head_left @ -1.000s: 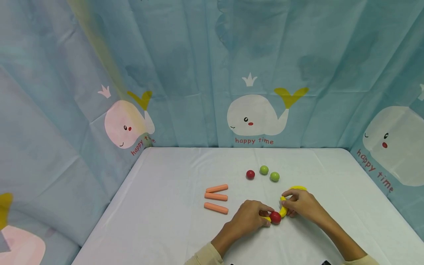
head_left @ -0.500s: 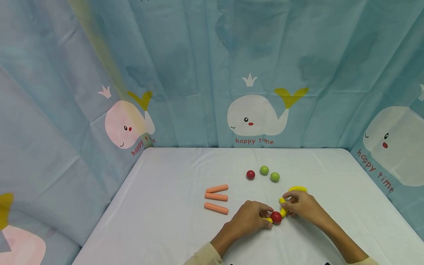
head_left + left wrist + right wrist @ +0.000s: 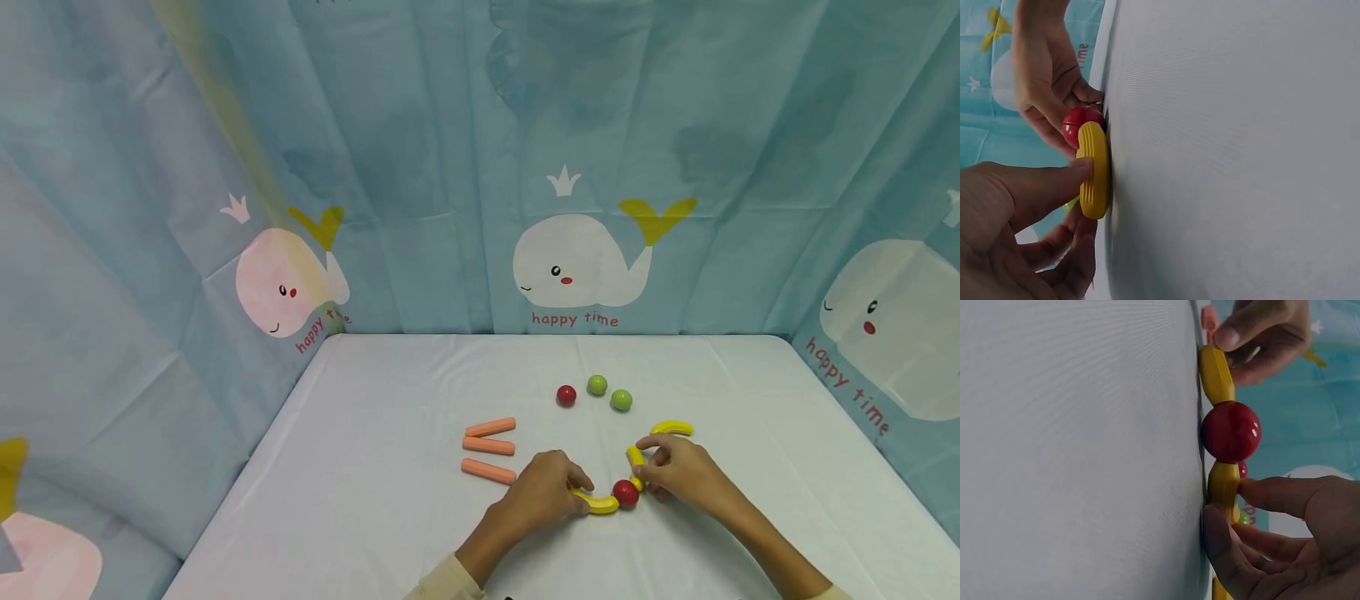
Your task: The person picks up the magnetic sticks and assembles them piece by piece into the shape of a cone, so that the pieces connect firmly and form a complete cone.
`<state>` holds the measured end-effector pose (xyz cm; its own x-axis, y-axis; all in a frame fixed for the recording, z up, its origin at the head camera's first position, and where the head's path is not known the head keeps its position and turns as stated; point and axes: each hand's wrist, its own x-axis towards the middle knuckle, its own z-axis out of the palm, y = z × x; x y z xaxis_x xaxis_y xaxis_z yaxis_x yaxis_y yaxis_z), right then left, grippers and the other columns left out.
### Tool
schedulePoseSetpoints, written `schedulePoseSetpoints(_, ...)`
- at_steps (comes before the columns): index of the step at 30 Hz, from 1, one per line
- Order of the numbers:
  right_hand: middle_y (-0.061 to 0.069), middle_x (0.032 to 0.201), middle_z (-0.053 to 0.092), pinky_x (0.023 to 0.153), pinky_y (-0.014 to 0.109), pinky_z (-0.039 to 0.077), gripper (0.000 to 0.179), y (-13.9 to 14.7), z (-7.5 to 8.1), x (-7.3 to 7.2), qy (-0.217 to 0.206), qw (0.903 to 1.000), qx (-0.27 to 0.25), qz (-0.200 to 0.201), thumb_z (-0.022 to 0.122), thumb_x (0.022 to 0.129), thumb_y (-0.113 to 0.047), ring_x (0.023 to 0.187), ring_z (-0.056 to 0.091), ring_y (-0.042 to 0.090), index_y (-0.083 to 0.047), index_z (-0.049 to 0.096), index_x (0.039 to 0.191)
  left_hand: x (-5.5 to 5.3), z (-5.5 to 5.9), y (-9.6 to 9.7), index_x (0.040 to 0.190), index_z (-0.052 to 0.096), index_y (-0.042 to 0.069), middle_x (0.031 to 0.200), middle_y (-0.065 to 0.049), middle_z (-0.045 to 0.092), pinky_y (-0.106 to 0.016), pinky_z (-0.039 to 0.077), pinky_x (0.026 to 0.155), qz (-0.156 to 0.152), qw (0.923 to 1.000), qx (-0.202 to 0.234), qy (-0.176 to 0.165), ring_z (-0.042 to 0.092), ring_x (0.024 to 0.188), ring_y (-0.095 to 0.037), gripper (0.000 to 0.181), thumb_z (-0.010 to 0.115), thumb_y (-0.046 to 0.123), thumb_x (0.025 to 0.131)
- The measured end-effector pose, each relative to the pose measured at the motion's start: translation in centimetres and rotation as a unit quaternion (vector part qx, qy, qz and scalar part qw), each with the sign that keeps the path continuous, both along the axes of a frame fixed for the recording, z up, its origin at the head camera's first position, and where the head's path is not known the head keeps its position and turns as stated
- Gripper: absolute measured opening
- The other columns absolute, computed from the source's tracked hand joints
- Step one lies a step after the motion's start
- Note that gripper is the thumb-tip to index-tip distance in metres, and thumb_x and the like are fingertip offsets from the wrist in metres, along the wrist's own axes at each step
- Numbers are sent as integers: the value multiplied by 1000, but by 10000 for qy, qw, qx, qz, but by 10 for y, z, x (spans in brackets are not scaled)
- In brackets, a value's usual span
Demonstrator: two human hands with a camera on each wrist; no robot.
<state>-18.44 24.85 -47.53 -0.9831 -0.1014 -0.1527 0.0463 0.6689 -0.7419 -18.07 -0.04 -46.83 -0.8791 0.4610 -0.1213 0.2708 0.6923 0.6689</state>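
In the head view, a yellow toy banana [image 3: 602, 505], a red ball [image 3: 626, 493] and a second yellow toy banana [image 3: 637, 458] form a bent line on the white table. My left hand [image 3: 542, 490] pinches the left end of the first banana; in the left wrist view the thumb presses on this ridged banana [image 3: 1095, 178], with fingertips at its end. On the other side, my right hand [image 3: 684, 473] holds the second banana between thumb and fingers and partly covers it. Both bananas meet the red ball [image 3: 1232, 432] in the right wrist view.
A third yellow toy banana [image 3: 673, 427] lies just beyond my right hand. Farther back are another red ball [image 3: 566, 396] and two green balls, one nearer [image 3: 622, 400] and one behind [image 3: 597, 384]. Three orange sticks [image 3: 489, 446] lie to the left on the white table [image 3: 360, 500].
My left hand has drawn back to the left along its banana, uncovering most of it. The red ball has shifted slightly right, and the right-hand banana's far end has swung a little left.
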Motion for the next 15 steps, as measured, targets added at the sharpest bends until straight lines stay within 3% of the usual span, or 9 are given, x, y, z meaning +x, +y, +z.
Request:
schedulePoseSetpoints(7, 3, 86, 69, 62, 28, 56, 40, -2, 2, -3, 114, 9999, -20, 27, 82, 90, -12, 72, 64, 18, 4, 70, 125, 4, -5, 2, 102, 87, 13, 90, 12, 78, -17, 50, 74, -443, 9984, 277, -202, 58, 80, 4, 21, 90, 5, 83)
schedulePoseSetpoints(15, 1, 93, 73, 67, 25, 54, 27, -5, 3, -9, 492, 9982, 242, 256, 80, 92, -13, 83, 63, 16, 1, 76, 115, 12, -5, 15, 104, 86, 15, 85, 16, 76, -12, 47, 71, -1046, 9944, 117, 36, 54, 75, 8, 22, 91, 10, 84)
